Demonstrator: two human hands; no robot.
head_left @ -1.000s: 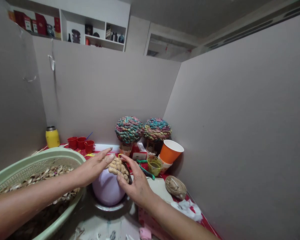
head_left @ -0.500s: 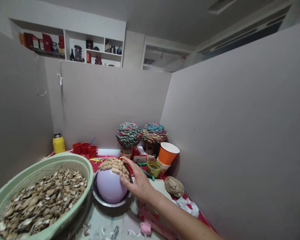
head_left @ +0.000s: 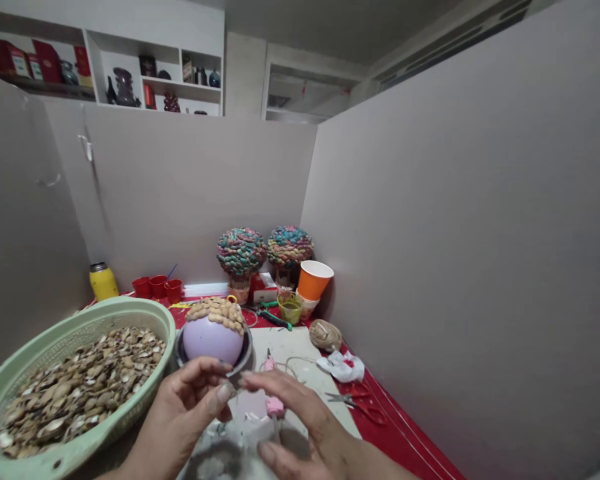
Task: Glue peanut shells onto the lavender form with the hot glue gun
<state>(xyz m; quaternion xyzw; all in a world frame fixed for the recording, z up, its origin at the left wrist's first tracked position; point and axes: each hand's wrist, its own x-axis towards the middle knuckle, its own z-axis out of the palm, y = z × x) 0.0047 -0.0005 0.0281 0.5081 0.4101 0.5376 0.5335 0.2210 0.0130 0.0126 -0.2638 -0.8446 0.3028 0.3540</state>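
Note:
A pale purple balloon point(head_left: 213, 341), its top covered in peanut shells point(head_left: 215, 310), rests in a metal bowl point(head_left: 247, 353). Just in front of it, my left hand point(head_left: 185, 410) has its fingers curled and thumb close to the fingertips; anything small pinched there is too unclear to name. My right hand point(head_left: 310, 417) faces it, thumb and fingers apart and nothing held, fingertips near the left hand's. A pink glue gun point(head_left: 274, 405) lies on the pale board point(head_left: 300, 343), partly behind my right hand.
A green basket point(head_left: 167, 327) of loose shells stands left. Scissors point(head_left: 365, 403), twine point(head_left: 325, 335) and crumpled tissue point(head_left: 343, 367) lie right. Behind are green-handled pliers point(head_left: 275, 321), an orange paper cup point(head_left: 314, 283), shell-covered trees point(head_left: 241, 252), red cups point(head_left: 158, 287) and a yellow jar point(head_left: 103, 283). Grey panels point(head_left: 195, 180) enclose the table.
My right hand has left the shell-topped balloon and come back toward me. My left hand has entered the view beside it. The camera view has shifted, bringing the scissors into sight.

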